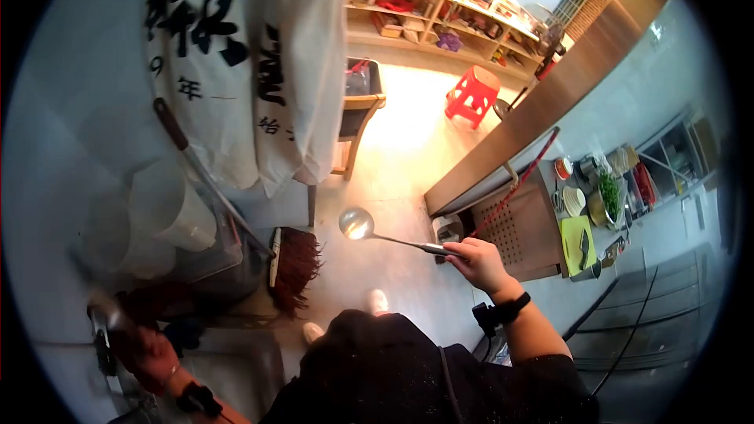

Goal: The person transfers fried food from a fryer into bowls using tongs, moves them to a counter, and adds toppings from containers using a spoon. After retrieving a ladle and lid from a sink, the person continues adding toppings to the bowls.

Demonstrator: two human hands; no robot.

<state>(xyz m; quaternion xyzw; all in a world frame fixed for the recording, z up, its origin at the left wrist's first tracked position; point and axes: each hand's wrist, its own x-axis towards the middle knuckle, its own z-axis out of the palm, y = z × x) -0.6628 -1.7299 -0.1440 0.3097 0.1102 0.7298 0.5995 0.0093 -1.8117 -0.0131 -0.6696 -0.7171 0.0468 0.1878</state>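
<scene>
In my right hand [479, 264] is a ladle [358, 224], its dark grip inside my closed fingers. Its round metal bowl points left, held over the floor. My left hand [153, 355] is at the lower left, smeared and dim, by the edge of a metal sink [236, 373]. A shiny metal piece [110, 316] overlaps its fingertips; I cannot tell whether the fingers grip it.
A red-bristled broom [297, 271] stands beside white buckets [173, 204] on the left, below a hanging cloth [228, 71]. To the right are a counter with a green cutting board [577, 243] and knife [584, 250]. A red stool [473, 94] stands farther ahead.
</scene>
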